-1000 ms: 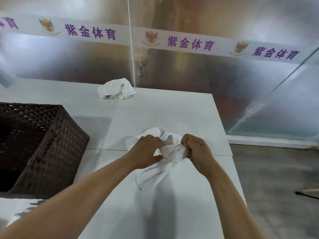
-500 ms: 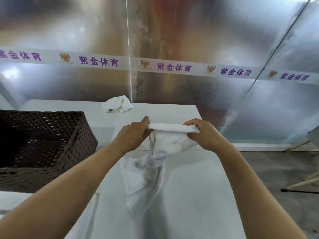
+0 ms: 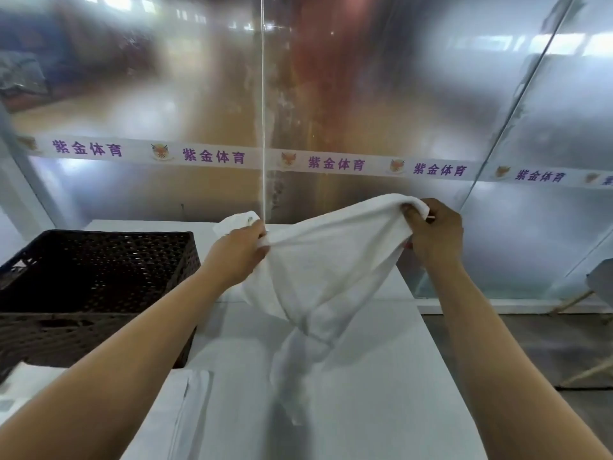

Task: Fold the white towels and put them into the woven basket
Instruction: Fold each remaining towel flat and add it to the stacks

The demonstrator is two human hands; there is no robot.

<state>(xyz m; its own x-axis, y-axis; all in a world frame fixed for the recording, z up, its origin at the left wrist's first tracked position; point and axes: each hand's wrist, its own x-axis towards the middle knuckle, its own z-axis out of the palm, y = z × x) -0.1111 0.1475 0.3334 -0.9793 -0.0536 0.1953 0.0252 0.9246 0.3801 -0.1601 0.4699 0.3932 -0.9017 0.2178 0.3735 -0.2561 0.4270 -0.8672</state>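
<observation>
Between the two grips, left hand (image 3: 237, 252) and right hand (image 3: 433, 229), the white towel (image 3: 326, 270) hangs pinched, still unfolded; the woven basket (image 3: 96, 277) looks empty.

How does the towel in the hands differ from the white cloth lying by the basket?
The towel hangs in the air, pinched by the left hand and right hand; the cloth lies on the table. The towel is bunched and twisted below; the cloth lies flat and smooth. Both are white.
</observation>
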